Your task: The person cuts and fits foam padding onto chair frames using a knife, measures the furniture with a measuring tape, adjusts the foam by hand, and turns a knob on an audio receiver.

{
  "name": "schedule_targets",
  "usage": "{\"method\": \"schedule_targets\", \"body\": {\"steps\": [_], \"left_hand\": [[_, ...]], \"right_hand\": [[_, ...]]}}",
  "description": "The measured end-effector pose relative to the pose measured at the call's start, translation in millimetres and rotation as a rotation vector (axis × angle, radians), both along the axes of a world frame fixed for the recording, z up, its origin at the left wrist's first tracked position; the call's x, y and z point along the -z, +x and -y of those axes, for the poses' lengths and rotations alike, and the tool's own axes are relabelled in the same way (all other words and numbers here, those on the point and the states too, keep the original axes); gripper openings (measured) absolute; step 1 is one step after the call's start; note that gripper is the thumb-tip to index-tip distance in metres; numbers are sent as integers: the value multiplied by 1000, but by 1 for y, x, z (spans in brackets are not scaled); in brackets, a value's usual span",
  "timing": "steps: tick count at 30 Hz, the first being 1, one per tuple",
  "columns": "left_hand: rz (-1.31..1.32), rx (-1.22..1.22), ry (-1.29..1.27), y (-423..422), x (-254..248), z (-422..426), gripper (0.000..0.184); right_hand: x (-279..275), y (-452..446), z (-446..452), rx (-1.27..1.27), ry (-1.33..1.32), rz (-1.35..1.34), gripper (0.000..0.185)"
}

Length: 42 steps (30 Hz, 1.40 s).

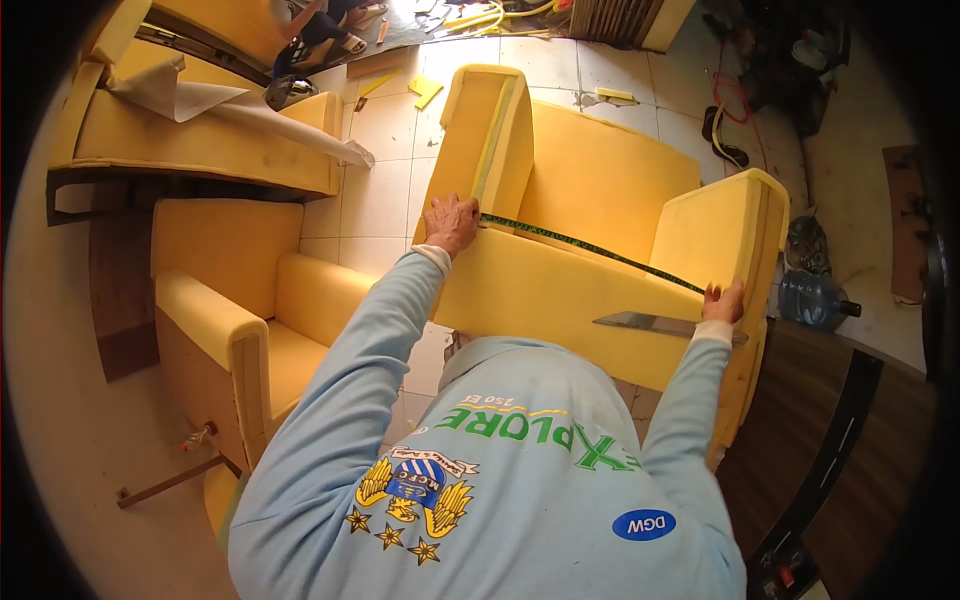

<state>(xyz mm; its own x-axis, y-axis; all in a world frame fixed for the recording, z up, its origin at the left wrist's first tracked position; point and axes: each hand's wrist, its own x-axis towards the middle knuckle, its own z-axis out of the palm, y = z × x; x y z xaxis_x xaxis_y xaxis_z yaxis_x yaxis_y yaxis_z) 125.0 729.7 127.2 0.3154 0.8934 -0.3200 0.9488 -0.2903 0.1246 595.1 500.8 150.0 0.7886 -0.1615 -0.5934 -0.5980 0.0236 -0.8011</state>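
Observation:
A dark green measuring tape (590,247) is stretched across a yellow foam-covered armchair (560,280), between its two arms. My left hand (452,222) is closed on the tape's left end at the chair's left arm. At the right arm, my right hand (723,302) grips the other end with bent fingers. A long-bladed knife (650,322) lies against the yellow foam just below my right hand, and my right cuff covers part of it. A paler strip (490,150) runs along the front of the left arm.
Another foam-covered armchair (220,240) stands at left, with a yellow sofa (200,135) draped in pale cloth (215,105) behind it. A water jug (812,298) lies at right by a dark wooden board (790,420). Foam scraps (425,91) litter the tiles. Another person sits at top left.

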Motion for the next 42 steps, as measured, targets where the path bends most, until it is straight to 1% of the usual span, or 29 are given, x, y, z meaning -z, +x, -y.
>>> {"method": "schedule_targets", "body": {"steps": [2, 3, 4, 5, 6, 7, 8, 9, 10, 11, 13, 15, 17, 18, 20, 21, 22, 25, 26, 28, 29, 30, 31, 32, 35, 37, 38, 41, 42], "left_hand": [[29, 6, -16, -4, -8, 3, 24], [66, 43, -63, -10, -9, 3, 25], [107, 85, -104, -22, -8, 2, 26], [147, 133, -146, -32, -8, 1, 27], [186, 114, -175, -44, -8, 4, 30], [229, 98, -204, -56, -7, 8, 33], [305, 77, -286, -68, -8, 13, 36], [381, 55, -367, -80, -8, 21, 39], [350, -4, -390, -93, -7, 31, 41], [318, -67, -414, -105, -6, 45, 43], [307, -154, -498, -125, -9, 75, 41], [306, -247, -573, -145, 4, 108, 38], [471, -310, -587, -164, 20, 147, 38], [576, -333, -566, -160, 4, 166, 39], [481, -412, -606, -166, 9, 193, 39], [441, -454, -619, -170, 16, 204, 39], [471, -477, -613, -174, 26, 214, 39], [497, -519, -360, -181, 45, 241, 41], [564, -536, -401, -184, 42, 246, 39], [704, -539, -497, -183, 20, 245, 34], [774, -515, -561, -176, 19, 239, 32], [812, -524, -571, -184, 37, 238, 27], [781, -582, -633, -189, 41, 232, 25], [719, -571, -595, -188, 31, 228, 24], [606, -556, -631, -216, 45, 214, 24], [622, -538, -705, -209, -4, 202, 24], [708, -372, -613, -224, 14, 203, 22], [639, -406, -757, -242, 23, 195, 25], [578, -395, -798, -253, 37, 191, 31]], "right_hand": [[-67, -25, -16, -341, 638, 157, 26], [-138, -67, -24, -559, 875, 321, 28], [-211, -116, -31, -617, 1015, 497, 30], [-268, -146, -23, -766, 1225, 598, 25], [-287, -162, -1, -750, 1376, 722, 24], [-306, -178, 21, -740, 1542, 837, 27], [-342, -206, 16, -661, 1799, 966, 28], [-366, -218, 13, -684, 1923, 1041, 22], [-390, -230, 11, -718, 2052, 1110, 19], [-400, -232, 11, -863, 2038, 1122, 20], [-403, -237, 17, -864, 2024, 1061, 24], [-404, -238, 18, -864, 2038, 1027, 26], [-405, -238, 20, -853, 2070, 1025, 26], [-405, -238, 24, -847, 2074, 999, 26], [-409, -238, 32, -846, 2080, 957, 26], [-409, -238, 32, -845, 2086, 986, 26], [-410, -238, 31, -845, 2096, 1013, 26], [-415, -246, 29, -869, 2104, 1031, 25], [-418, -250, 30, -879, 2091, 1039, 25], [-419, -264, 30, -872, 2143, 1018, 24], [-420, -271, 32, -871, 2147, 1036, 23], [-423, -278, 35, -843, 2080, 1110, 24], [-427, -285, 36, -812, 2014, 1191, 24], [-429, -293, 37, -776, 1948, 1268, 25], [-427, -318, 26, -507, 1886, 1615, 27], [-431, -334, 19, -563, 1884, 1625, 29], [-433, -342, 15, -595, 1890, 1624, 29], [-436, -363, 6, -637, 1770, 1577, 29], [-435, -367, 5, -663, 1777, 1566, 30]]}}
